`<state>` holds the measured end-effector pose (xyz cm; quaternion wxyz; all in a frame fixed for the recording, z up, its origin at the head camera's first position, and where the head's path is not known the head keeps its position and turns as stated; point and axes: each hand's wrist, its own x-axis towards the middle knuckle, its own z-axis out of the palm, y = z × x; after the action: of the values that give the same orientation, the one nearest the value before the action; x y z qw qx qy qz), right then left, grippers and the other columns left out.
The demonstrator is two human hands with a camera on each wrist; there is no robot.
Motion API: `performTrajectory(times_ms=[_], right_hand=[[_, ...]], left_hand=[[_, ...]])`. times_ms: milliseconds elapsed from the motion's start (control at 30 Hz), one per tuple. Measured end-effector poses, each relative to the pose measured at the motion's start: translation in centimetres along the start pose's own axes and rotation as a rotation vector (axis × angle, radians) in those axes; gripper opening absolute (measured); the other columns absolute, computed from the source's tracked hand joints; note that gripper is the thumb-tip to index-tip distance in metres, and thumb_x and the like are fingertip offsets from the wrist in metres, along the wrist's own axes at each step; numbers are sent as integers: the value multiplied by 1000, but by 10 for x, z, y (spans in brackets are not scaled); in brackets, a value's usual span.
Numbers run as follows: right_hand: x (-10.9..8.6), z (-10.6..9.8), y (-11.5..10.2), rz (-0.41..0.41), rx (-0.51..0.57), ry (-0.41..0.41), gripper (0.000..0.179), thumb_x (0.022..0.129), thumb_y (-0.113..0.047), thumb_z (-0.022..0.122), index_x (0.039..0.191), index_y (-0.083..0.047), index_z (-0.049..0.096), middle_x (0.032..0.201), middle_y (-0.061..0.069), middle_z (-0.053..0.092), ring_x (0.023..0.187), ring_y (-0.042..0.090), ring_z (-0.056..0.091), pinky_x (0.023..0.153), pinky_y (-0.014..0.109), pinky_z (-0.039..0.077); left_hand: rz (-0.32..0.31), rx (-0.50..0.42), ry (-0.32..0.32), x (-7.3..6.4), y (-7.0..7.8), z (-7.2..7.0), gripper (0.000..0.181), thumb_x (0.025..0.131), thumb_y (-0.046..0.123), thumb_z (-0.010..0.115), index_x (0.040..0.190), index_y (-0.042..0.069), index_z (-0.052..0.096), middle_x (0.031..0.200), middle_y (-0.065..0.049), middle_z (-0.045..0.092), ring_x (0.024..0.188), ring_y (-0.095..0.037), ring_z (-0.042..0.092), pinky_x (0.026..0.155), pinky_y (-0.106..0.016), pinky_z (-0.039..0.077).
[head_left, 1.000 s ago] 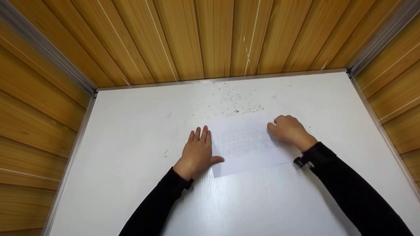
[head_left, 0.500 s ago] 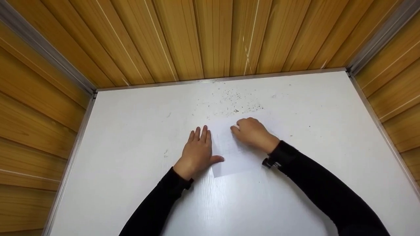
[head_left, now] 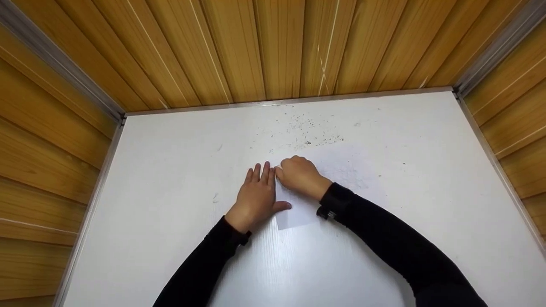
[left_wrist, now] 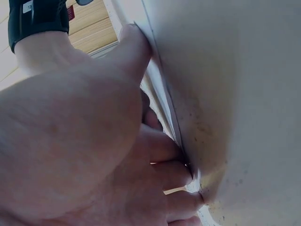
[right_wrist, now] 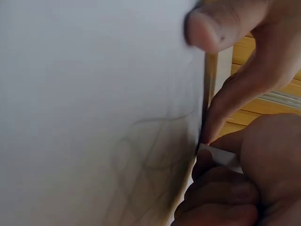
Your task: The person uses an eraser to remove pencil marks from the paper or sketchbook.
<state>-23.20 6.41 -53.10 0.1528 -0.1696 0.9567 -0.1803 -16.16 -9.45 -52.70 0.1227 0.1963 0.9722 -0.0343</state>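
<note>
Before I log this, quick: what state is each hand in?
Left hand: open, resting partly on the paper.
Right hand: closed, pinching a small white piece.

It looks like a small work booth: a white worktop (head_left: 170,192) enclosed on three sides by wood-grain panels (head_left: 281,51), with grey metal strips (head_left: 498,49) at the corners.

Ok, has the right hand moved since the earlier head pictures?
Yes: the right hand has moved left across the paper, judged against the dark specks beyond it.
</note>
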Motion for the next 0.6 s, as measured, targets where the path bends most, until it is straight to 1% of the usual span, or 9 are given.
performTrajectory(times_ms=[100, 167, 233, 267, 367, 433, 467, 533, 600], right_hand=[[-2, -3, 11, -3, -28, 5, 46, 113, -35, 52, 104, 2, 77, 109, 25, 78, 106, 43, 74, 93, 59, 62], [-6, -9, 23, 10, -38, 14, 46, 113, -35, 52, 103, 3, 77, 108, 25, 78, 104, 43, 74, 91, 59, 62], [-14, -18, 43, 27, -32, 14, 48, 113, -35, 50, 103, 4, 76, 106, 25, 77, 100, 43, 73, 90, 58, 62], [-18, -23, 55, 43, -24, 10, 49, 113, -36, 49, 106, 5, 76, 108, 26, 76, 102, 43, 72, 92, 59, 62], [-35, -41, 95, 107, 0, 2, 55, 114, -37, 46, 120, 10, 73, 118, 33, 74, 110, 49, 70, 100, 63, 59], [-45, -51, 120, 157, 4, 2, 58, 114, -38, 44, 129, 12, 70, 128, 36, 72, 121, 53, 68, 108, 67, 55], [-50, -54, 130, 176, 4, 6, 60, 114, -38, 44, 132, 13, 70, 132, 38, 71, 125, 55, 66, 109, 68, 54], [-55, -58, 142, 191, 4, 15, 59, 113, -37, 44, 129, 13, 71, 132, 38, 71, 125, 55, 67, 108, 68, 54], [-57, -59, 148, 186, 10, 17, 59, 113, -37, 43, 125, 12, 73, 128, 36, 73, 121, 53, 68, 105, 66, 55]], left_hand=[[-11, -7, -1, 1, -1, 1, 119, 96, 84, 59, 171, -6, 32, 181, -25, 29, 169, -43, 31, 139, -55, 27], [-19, -4, -5, 1, -1, 1, 120, 96, 85, 58, 171, -6, 31, 181, -24, 29, 169, -43, 30, 139, -55, 27], [-28, 0, -12, 0, -1, 1, 122, 96, 85, 57, 171, -6, 31, 181, -24, 28, 170, -42, 30, 140, -55, 27], [-34, 2, -15, 0, -1, 1, 122, 95, 86, 58, 171, -6, 31, 181, -24, 28, 170, -42, 30, 140, -55, 27], [-43, -3, -22, 0, -1, 0, 122, 95, 86, 58, 171, -6, 30, 182, -23, 27, 170, -42, 29, 140, -54, 26], [-43, -7, -27, 0, -2, -1, 122, 95, 86, 58, 172, -6, 30, 182, -23, 27, 170, -42, 28, 140, -55, 25], [-42, -9, -29, 0, -2, -1, 122, 95, 86, 58, 172, -5, 30, 182, -23, 26, 170, -43, 28, 140, -55, 25], [-44, -5, -30, -1, -3, -2, 122, 95, 86, 57, 172, -5, 29, 182, -22, 26, 170, -43, 28, 140, -55, 25], [-46, 0, -24, 0, -5, -2, 122, 95, 86, 58, 172, -5, 30, 182, -22, 27, 170, -43, 28, 140, -55, 26]])
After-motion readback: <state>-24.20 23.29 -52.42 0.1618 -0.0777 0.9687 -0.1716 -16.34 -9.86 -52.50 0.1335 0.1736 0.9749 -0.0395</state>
